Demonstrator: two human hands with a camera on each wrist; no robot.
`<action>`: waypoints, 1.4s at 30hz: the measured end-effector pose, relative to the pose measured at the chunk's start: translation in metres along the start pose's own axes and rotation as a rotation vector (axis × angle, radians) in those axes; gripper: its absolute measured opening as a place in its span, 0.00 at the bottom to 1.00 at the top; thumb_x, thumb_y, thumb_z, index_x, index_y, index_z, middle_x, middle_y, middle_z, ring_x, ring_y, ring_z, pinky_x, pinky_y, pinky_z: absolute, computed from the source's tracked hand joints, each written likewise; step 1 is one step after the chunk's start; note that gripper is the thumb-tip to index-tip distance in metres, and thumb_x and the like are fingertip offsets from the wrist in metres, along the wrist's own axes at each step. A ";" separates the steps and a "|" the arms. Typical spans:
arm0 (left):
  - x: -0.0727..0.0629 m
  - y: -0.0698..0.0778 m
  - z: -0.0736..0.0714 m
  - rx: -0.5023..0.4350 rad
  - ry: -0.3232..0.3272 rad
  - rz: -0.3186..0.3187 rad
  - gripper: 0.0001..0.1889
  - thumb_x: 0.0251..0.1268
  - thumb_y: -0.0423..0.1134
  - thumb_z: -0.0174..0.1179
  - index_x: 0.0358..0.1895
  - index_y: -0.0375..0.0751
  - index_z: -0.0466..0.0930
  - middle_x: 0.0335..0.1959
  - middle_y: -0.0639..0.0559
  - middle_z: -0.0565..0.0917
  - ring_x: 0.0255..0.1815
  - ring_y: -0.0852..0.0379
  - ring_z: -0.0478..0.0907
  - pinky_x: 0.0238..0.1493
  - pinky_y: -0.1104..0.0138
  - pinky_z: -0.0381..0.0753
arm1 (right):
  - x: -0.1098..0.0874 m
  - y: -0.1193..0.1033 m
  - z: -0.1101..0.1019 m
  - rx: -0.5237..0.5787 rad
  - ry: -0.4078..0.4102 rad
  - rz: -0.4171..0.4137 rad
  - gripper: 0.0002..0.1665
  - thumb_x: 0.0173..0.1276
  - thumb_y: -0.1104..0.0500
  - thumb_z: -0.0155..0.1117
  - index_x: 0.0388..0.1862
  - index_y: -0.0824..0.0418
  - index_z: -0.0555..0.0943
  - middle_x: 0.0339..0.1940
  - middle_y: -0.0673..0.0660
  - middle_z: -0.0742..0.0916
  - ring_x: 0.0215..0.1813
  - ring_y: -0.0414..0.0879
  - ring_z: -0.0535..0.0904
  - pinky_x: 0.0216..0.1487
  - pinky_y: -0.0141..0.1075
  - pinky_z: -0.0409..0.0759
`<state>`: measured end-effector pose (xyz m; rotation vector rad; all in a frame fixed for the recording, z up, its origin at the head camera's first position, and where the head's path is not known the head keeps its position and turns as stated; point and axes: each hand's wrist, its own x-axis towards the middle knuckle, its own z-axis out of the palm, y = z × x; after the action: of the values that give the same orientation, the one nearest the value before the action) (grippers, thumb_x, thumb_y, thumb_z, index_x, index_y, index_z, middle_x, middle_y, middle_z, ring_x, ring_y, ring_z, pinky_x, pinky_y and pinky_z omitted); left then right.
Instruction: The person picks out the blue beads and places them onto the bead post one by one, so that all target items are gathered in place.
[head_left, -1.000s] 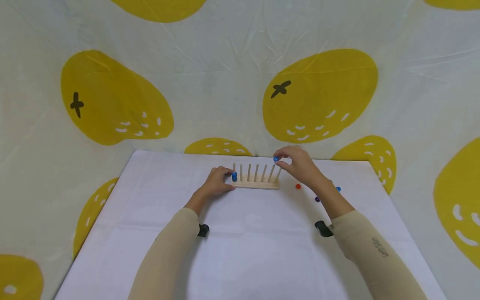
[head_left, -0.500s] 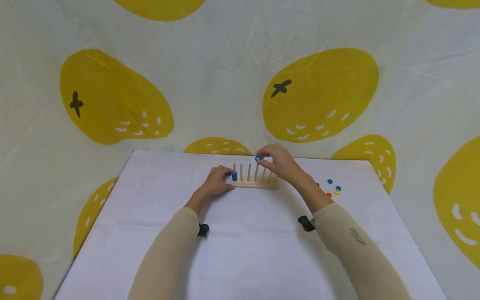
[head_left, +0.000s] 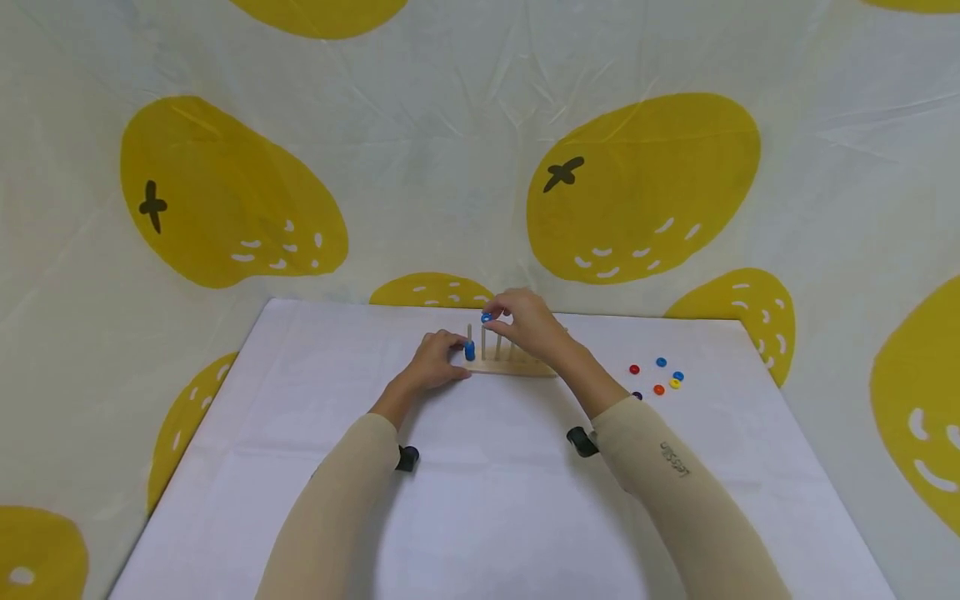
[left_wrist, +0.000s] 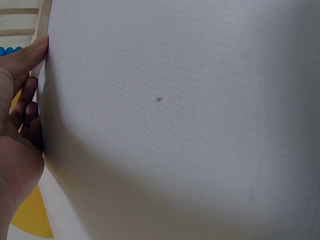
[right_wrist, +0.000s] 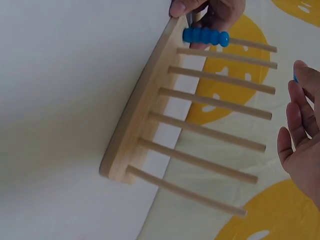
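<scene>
A wooden peg rack [head_left: 517,369] stands on the table, a row of upright pegs along its base. Several blue beads [right_wrist: 204,36] are stacked on its leftmost peg; the other pegs are bare in the right wrist view. My left hand [head_left: 432,362] grips the rack's left end, thumb on the front edge and fingers behind. Between right thumb and index finger I pinch a blue bead [head_left: 486,317]. The right hand [head_left: 531,322] holds it near the top of the second peg from the left. In the right wrist view that bead is mostly hidden by the fingers.
Loose beads lie right of the rack: a red one [head_left: 634,369], two blue ones, an orange one [head_left: 659,389], a yellow one [head_left: 675,383] and a dark one partly behind the right forearm. A patterned cloth [head_left: 450,167] hangs behind the white table [head_left: 480,517].
My right hand has moved left along the peg tops with the blue bead, from the rack's right end to near its left. The left hand has stayed on the rack.
</scene>
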<state>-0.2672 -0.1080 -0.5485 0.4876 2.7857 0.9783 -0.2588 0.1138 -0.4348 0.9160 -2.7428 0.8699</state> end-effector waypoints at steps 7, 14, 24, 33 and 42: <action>0.000 0.000 0.000 -0.002 -0.013 -0.022 0.32 0.58 0.44 0.78 0.66 0.42 0.80 0.61 0.45 0.80 0.64 0.46 0.69 0.72 0.53 0.69 | 0.011 -0.009 0.013 0.007 -0.019 0.016 0.12 0.69 0.59 0.73 0.47 0.63 0.88 0.42 0.57 0.90 0.48 0.52 0.81 0.53 0.45 0.79; 0.000 0.002 -0.002 0.007 0.000 0.000 0.31 0.57 0.43 0.78 0.64 0.40 0.81 0.60 0.45 0.82 0.63 0.46 0.71 0.70 0.53 0.69 | 0.017 -0.015 0.018 0.000 -0.039 0.029 0.11 0.68 0.59 0.74 0.46 0.62 0.88 0.41 0.57 0.91 0.49 0.53 0.82 0.55 0.46 0.78; 0.001 0.003 -0.003 0.000 -0.016 -0.017 0.32 0.57 0.43 0.78 0.65 0.40 0.80 0.60 0.46 0.82 0.63 0.47 0.71 0.71 0.54 0.69 | 0.019 -0.014 0.020 -0.019 -0.096 0.091 0.12 0.68 0.57 0.75 0.47 0.60 0.88 0.41 0.55 0.91 0.50 0.53 0.81 0.56 0.46 0.78; 0.002 0.002 -0.004 -0.012 -0.022 -0.030 0.32 0.57 0.43 0.78 0.65 0.40 0.80 0.60 0.46 0.82 0.63 0.47 0.70 0.71 0.53 0.69 | 0.021 -0.014 0.021 -0.016 -0.123 0.120 0.12 0.69 0.55 0.74 0.48 0.59 0.88 0.42 0.54 0.91 0.50 0.52 0.80 0.57 0.46 0.78; 0.002 0.001 -0.004 -0.008 -0.030 -0.035 0.32 0.58 0.44 0.77 0.66 0.41 0.80 0.61 0.46 0.80 0.64 0.46 0.70 0.71 0.53 0.69 | 0.021 -0.012 0.020 -0.006 -0.130 0.140 0.13 0.70 0.54 0.73 0.49 0.59 0.88 0.42 0.54 0.91 0.51 0.53 0.80 0.57 0.46 0.79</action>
<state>-0.2698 -0.1089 -0.5447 0.4474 2.7526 0.9665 -0.2677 0.0842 -0.4396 0.8144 -2.9497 0.8516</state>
